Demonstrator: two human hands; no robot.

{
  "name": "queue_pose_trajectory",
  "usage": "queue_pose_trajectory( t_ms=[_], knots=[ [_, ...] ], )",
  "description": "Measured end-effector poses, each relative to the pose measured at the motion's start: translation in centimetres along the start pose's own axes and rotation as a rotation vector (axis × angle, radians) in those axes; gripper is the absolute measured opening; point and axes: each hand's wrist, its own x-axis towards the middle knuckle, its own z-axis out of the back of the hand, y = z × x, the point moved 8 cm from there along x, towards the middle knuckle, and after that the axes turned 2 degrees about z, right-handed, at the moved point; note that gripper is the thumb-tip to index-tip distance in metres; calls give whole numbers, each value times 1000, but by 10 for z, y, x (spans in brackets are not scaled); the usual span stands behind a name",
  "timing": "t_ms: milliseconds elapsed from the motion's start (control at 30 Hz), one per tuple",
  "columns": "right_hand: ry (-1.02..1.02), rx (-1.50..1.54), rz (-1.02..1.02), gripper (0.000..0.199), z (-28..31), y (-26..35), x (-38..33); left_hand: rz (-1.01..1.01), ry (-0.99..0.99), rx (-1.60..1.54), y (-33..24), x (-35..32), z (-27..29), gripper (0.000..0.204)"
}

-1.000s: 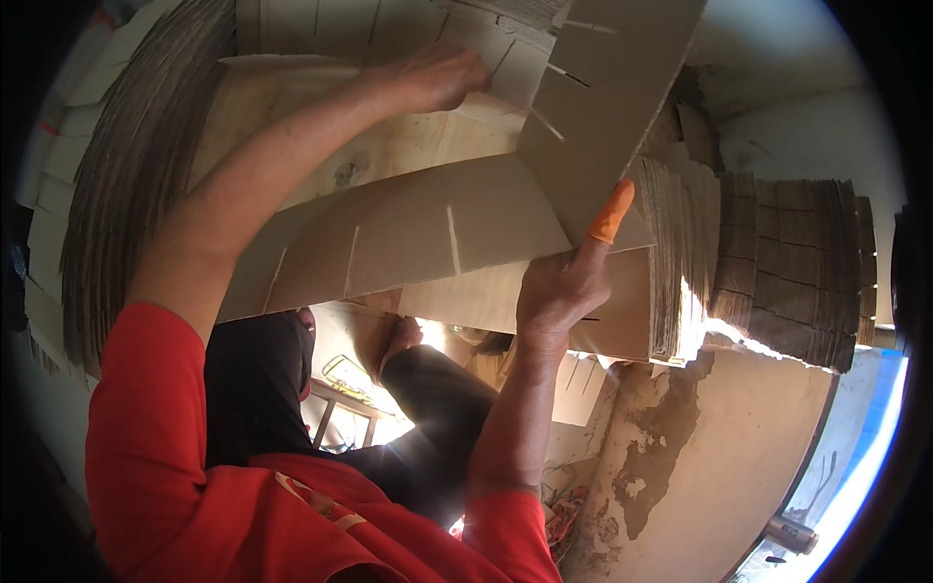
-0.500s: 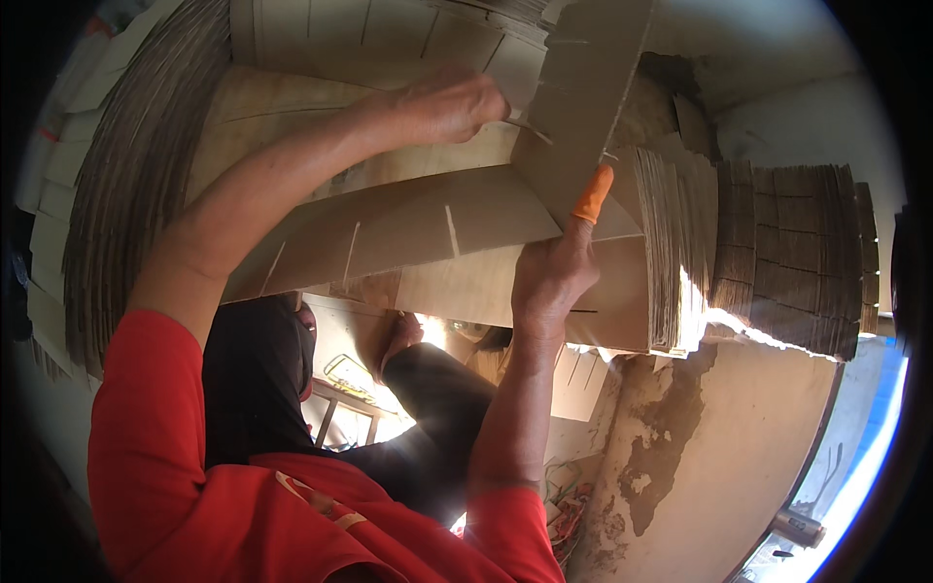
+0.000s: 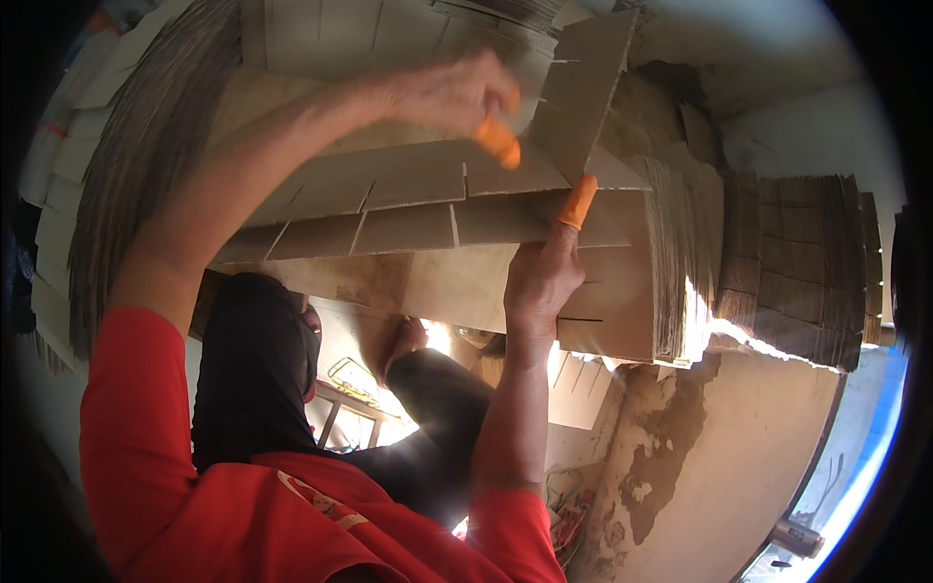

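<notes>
Corrugated slotted cardboard sheet (image 3: 408, 194) pinched by left hand (image 3: 447, 92); right hand (image 3: 539, 282) presses edge.

A slotted cardboard sheet (image 3: 408, 204) spans the frame's centre, on a cardboard stack (image 3: 622, 291). The left hand (image 3: 452, 92) sits above it at upper centre; the right hand (image 3: 539, 282) is below, at the sheet's right end. More stacks: upper left (image 3: 136, 165) and right (image 3: 797, 262).
</notes>
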Motion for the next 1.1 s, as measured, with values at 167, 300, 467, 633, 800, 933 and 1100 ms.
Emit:
queue_pose_trajectory(
  t_ms=[167, 300, 467, 633, 800, 933, 1100],
  knots=[
    [81, 58, -67, 73, -3, 9, 0, 113, -285, 616, 89, 41, 42, 55],
    [11, 104, 8, 74, 2, 13, 4, 133, -326, 889, 117, 57, 23, 54],
    [24, 153, -7, 76, -1, 16, 2, 34, -382, 890, 134, 60, 15, 41],
    [60, 138, -9, 76, 2, 15, 0, -201, -496, 751, 109, 43, 30, 25],
    [77, 187, -34, 75, 2, 22, 5, 132, -198, 249, 120, 31, 19, 21],
    [89, 184, -36, 77, 5, 18, 4, 4, -177, 385, 82, 25, 16, 14],
    [65, 173, -28, 78, 9, 23, 5, -247, -345, 532, 63, 18, 15, 22]
  ],
)
